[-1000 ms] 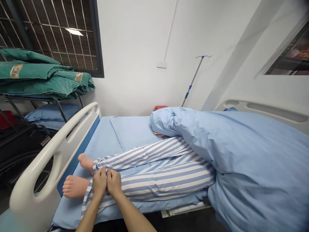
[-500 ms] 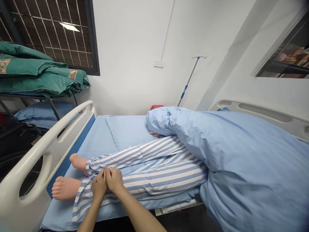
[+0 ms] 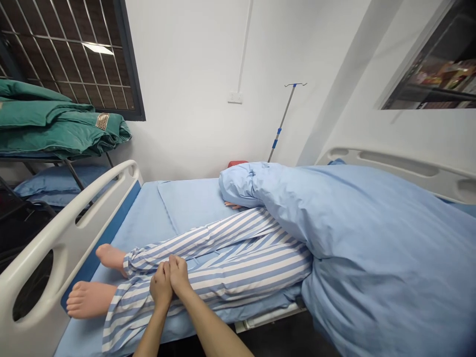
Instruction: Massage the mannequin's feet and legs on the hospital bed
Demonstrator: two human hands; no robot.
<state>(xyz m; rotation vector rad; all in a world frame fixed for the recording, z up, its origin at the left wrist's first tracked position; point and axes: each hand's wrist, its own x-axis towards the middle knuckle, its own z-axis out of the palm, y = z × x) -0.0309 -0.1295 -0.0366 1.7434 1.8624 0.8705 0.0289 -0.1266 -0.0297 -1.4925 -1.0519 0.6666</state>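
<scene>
The fingers (image 3: pixel 173 264) of both hands lie straight and pressed together, the two sets side by side with their tips almost meeting. They rest on striped fabric, but this view cannot settle whether they pinch a fold of it. The left hand (image 3: pixel 161 287) and the right hand (image 3: pixel 180 275) sit backs up on the nearer trouser leg (image 3: pixel 241 278), close to its cuff. This blue-and-white striped leg belongs to a manikin (image 3: pixel 193 244) lying on a hospital bed, its legs slightly apart. Just past the fingertips lies the other trouser leg, and a bare foot (image 3: pixel 89 300) and a second bare foot (image 3: pixel 110 259) stick out from the cuffs toward a white plastic bed rail (image 3: pixel 67 233). A pale blue sheet (image 3: pixel 193 203) covers the mattress. A crumpled blue duvet (image 3: pixel 372 233) hides the manikin's upper body, with a manikin hand (image 3: pixel 232 205) showing at its edge. Further out, an IV pole (image 3: pixel 281 119) stands by the white wall, below and left of which is a wall socket (image 3: pixel 235 97). Folded green quilts (image 3: pixel 55 126) lie on a metal rack under a barred window (image 3: pixel 70 54), with a blue pillow (image 3: pixel 63 186) beneath them.
</scene>
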